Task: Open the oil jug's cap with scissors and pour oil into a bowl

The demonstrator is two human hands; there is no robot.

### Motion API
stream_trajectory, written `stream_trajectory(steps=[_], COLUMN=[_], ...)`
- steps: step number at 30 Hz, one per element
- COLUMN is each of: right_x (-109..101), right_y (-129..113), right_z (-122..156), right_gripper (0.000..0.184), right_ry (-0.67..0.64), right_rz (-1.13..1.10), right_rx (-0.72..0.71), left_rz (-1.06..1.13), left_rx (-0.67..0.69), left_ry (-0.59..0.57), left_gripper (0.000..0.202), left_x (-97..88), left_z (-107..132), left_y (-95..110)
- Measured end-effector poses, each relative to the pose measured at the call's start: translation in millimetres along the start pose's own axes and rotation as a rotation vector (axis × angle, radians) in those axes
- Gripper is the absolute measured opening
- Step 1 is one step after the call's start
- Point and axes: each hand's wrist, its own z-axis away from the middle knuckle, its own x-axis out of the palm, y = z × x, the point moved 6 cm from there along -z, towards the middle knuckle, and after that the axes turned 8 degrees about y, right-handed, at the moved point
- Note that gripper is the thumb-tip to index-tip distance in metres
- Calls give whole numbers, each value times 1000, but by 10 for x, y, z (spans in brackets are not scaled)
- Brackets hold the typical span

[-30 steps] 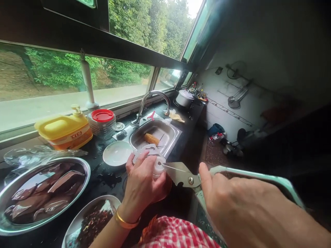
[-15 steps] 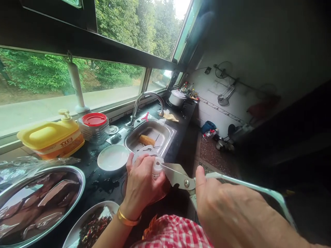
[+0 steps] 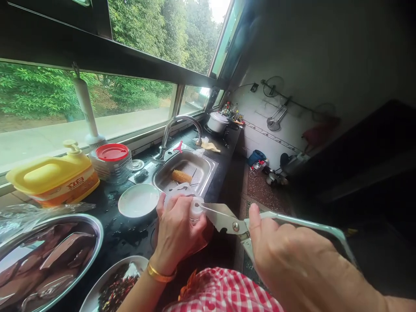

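Observation:
My left hand (image 3: 177,223), with a gold bracelet on its wrist, is wrapped around a translucent white plastic piece (image 3: 196,209) with a round, holed end. Something clear or film-like shows beneath the fingers, but I cannot make out what it belongs to. In my right hand (image 3: 276,240) is a pair of kitchen scissors (image 3: 229,221) with pale handles. Their blades are parted, and the tips reach the holed end of the plastic piece. Just beyond the left hand stands a white plate (image 3: 139,200).
A steel sink (image 3: 208,173) holds a yellow-brown scrubber-like roll (image 3: 181,176). To the left are a yellow detergent jug (image 3: 52,177), a red-lidded container (image 3: 112,152) and a metal tray of dark meat-like slabs (image 3: 101,232). A bowl of chopped seasoning (image 3: 113,286) sits near my left forearm.
The view has shifted slightly, so the surroundings appear a little further left. Both hands keep their grips, and the scissor tips stay at the plastic piece.

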Motion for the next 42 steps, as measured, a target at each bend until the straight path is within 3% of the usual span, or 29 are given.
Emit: stream_trajectory(steps=[3, 9, 15, 21, 37, 42], right_x=[51, 227, 156, -37, 106, 62], right_y=[7, 182, 202, 130, 189, 229], right_z=[3, 7, -75, -214, -234, -221], right_gripper=[49, 44, 41, 36, 35, 41], right_ry=[-56, -170, -218, -122, -231, -104], right_rz=[142, -146, -163, -167, -16, 111], right_rx=[-78, -7, 17, -53, -66, -63], left_rz=[-7, -9, 8, 16, 9, 1], left_rx=[11, 19, 22, 22, 57, 80], left_ry=[-17, -17, 1, -5, -8, 21], left_gripper=[18, 18, 19, 19, 17, 18], left_x=[1, -6, 1, -2, 4, -30], left_z=[2, 13, 23, -15, -37, -40], left_y=[-3, -2, 8, -9, -10, 23])
